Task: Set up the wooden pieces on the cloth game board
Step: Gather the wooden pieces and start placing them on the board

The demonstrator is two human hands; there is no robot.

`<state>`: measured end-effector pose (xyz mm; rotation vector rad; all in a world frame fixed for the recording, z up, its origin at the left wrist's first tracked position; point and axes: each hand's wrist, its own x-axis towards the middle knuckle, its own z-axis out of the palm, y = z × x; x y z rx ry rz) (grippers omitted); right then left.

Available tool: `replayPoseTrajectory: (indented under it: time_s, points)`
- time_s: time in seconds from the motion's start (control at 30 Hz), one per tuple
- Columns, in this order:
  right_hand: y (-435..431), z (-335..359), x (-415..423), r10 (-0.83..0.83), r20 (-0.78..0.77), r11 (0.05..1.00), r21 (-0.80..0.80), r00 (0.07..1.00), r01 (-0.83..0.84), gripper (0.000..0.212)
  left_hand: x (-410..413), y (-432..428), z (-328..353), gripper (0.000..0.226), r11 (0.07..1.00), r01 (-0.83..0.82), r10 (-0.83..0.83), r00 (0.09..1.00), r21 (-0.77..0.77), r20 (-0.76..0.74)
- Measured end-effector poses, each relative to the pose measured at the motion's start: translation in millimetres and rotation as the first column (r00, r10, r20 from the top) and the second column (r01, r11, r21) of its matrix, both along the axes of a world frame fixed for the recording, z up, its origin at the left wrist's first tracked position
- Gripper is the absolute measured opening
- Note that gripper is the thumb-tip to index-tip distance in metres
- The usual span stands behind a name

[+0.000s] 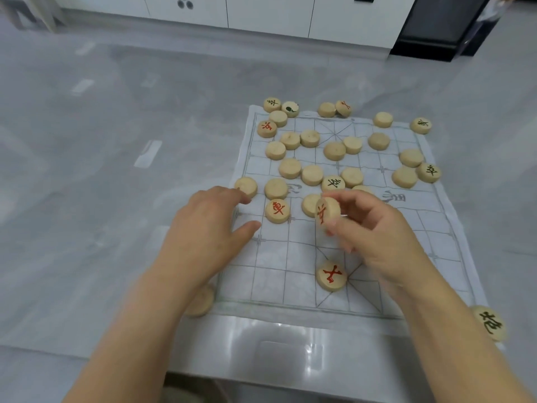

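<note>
A white cloth game board [290, 257] with a printed grid lies on the glossy table. Several round wooden pieces are scattered over its far half, most face down. My right hand [374, 237] pinches a red-marked piece [327, 212], lifted and tilted on edge above the board's middle. My left hand [209, 228] rests on the board's left edge with relaxed fingers, its fingertips next to a blank piece [246, 186]. A red-marked piece [277, 210] lies face up between my hands. Another red-marked piece [331, 275] sits near the board's near edge.
A black-marked piece [491, 323] lies off the cloth at the near right, and a blank piece [202, 301] sits off the near left corner, partly under my left forearm. White cabinets [261, 16] stand beyond the grey floor. The table's near edge [261, 376] runs below my arms.
</note>
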<state>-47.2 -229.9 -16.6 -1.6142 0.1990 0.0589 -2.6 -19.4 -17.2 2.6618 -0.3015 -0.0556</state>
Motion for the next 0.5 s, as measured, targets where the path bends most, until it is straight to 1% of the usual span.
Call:
replayPoseTrajectory:
  time_s: [0.03, 0.1, 0.13, 0.2, 0.3, 0.4, 0.47, 0.5]
  points:
    - [-0.9, 1.1, -0.4, 0.012, -0.030, 0.989, 0.151, 0.999, -0.008, 0.028, -1.0, -1.0, 0.0, 0.040, 1.000, 0.008, -0.008, 1.000, 0.005, -0.001]
    - [-3.6, 1.2, 0.4, 0.052, -0.067, 0.916, 0.400, 0.996, -0.021, 0.029, -2.2, -1.3, -1.1, 0.039, 1.000, 0.009, -0.009, 1.000, 0.012, -0.002]
    - [-5.3, 0.4, 1.2, 0.061, -0.073, 0.876, 0.482, 0.995, -0.018, 0.030, -2.4, -0.6, -2.0, 0.039, 1.000, 0.010, -0.010, 1.000, 0.017, -0.001]
    - [-6.9, -0.7, 3.1, 0.074, -0.071, 0.824, 0.566, 0.995, -0.021, 0.031, -2.7, 1.4, -3.0, 0.039, 1.000, 0.008, -0.008, 1.000, 0.030, 0.006]
    - [-7.6, -1.7, 5.2, 0.103, -0.056, 0.810, 0.584, 0.993, -0.051, 0.031, -2.2, 5.1, -3.9, 0.039, 0.999, -0.002, 0.001, 1.000, 0.035, 0.016]
    - [-7.7, -1.8, 5.0, 0.117, -0.041, 0.819, 0.569, 0.992, -0.073, 0.029, -0.3, 9.7, -6.1, 0.039, 0.999, -0.020, 0.020, 1.000, 0.029, 0.001]
    - [-7.5, 0.8, 3.2, 0.098, -0.038, 0.860, 0.506, 0.994, -0.065, 0.038, 0.9, 13.0, -7.6, 0.040, 0.999, -0.028, 0.028, 1.000, 0.028, -0.005]
    - [-7.7, 1.3, 2.3, 0.079, -0.039, 0.898, 0.437, 0.996, -0.054, 0.043, 1.4, 14.6, -8.2, 0.040, 0.999, -0.030, 0.030, 1.000, 0.030, -0.009]
